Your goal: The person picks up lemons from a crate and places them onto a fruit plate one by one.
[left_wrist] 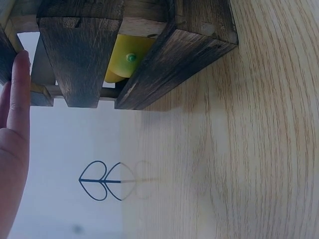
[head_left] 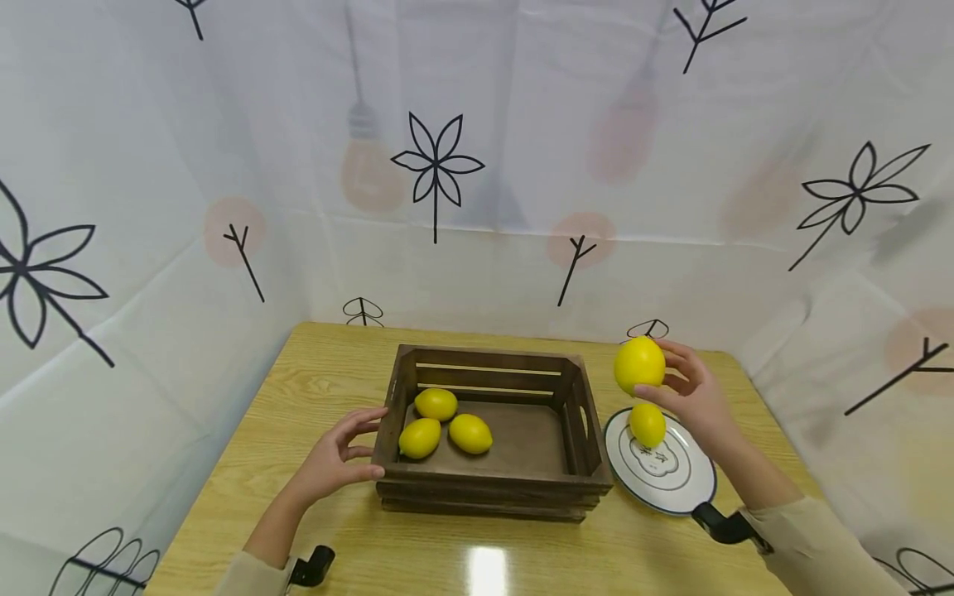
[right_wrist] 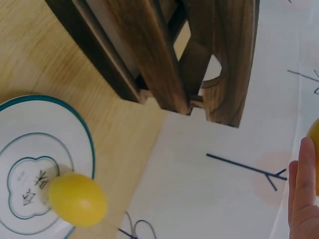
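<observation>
My right hand (head_left: pixel 689 393) pinches a lemon (head_left: pixel 639 365) between thumb and fingers, up above the plate. Below it a second lemon (head_left: pixel 647 425) lies on the white plate (head_left: pixel 689 476), which has a dark rim and printed characters in its middle. At the left end of a dark wooden crate (head_left: pixel 492 488), my left hand (head_left: pixel 335 455) touches the side with its fingertips and thumb. Inside the crate, toward its left, lie three lemons (head_left: pixel 470 434). Through the slats, the left wrist view shows part of one lemon (left_wrist: pixel 130 57).
The crate stands mid-table, with the plate just to its right. A light wood-grain table (head_left: pixel 313 381) carries both. Behind and at the sides hangs a pale printed cloth (head_left: pixel 507 273), meeting the table's back edge. Each wrist wears a black strap mount (head_left: pixel 723 524).
</observation>
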